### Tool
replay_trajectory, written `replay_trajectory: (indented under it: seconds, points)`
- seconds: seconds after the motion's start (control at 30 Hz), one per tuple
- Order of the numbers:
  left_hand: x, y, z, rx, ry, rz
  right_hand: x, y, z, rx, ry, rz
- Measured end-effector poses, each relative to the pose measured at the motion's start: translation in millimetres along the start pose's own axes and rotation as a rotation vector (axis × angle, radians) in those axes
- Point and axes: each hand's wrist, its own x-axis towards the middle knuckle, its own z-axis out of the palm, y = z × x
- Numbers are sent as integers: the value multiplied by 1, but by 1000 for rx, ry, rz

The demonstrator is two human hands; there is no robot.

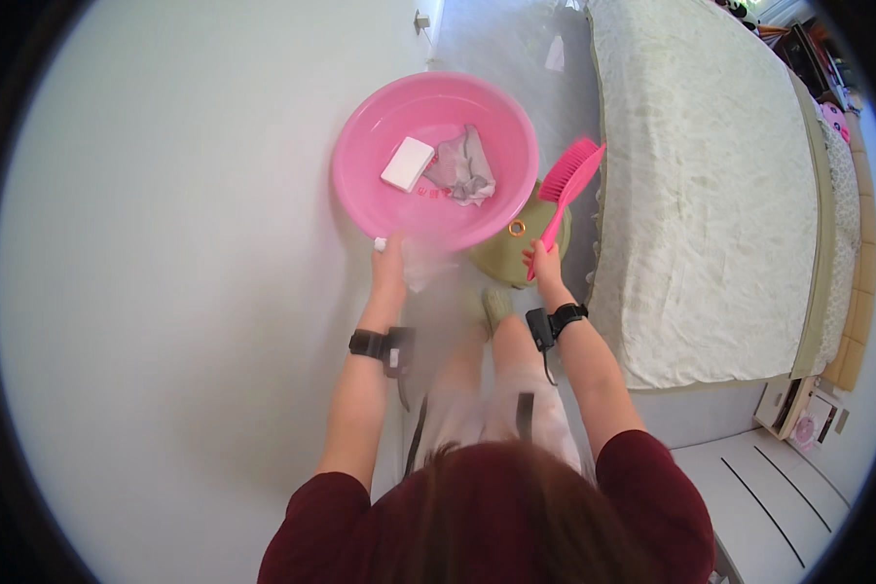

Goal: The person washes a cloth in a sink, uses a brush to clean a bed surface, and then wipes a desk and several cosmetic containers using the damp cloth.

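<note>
My right hand (544, 261) is closed around the handle of a bright pink brush (571, 175), its bristled head raised to the right of the basin. A large pink basin (360, 200) lies ahead of me. Inside it are a white rectangular block (408, 164) and a crumpled grey-and-white cloth (465, 167). At the basin's near rim is my left hand (388, 261), with a small white piece (380, 243) at its fingertips. Its fingers hardly show, so whether they grip the rim is unclear. A pale blur (425, 268) beside this hand cannot be made out.
An olive-green rounded object (496, 261) with an orange ring (517, 229) sits partly under the basin. To the right stands a bed (701, 195) with a pale cover hanging over its side. A plain white wall (165, 243) rises close on the left, with a grey floor (516, 68) beyond the basin.
</note>
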Motion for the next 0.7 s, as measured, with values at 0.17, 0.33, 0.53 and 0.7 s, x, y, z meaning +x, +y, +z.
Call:
replay_trajectory:
  seconds: [0.17, 0.33, 0.53, 0.7]
  points:
    - [-30, 10, -1, -133, -5, 11, -14, 31, 1, -79, -146, 97]
    - [-38, 18, -6, -133, -75, 35, -28, 29, 9, -24, -300, 114]
    - [-38, -4, -11, -105, -55, -28, -37, 43, -21, -93, -225, 241]
    - [76, 9, -49, -61, -118, -64, 20, 8, 61, -229, -198, 140]
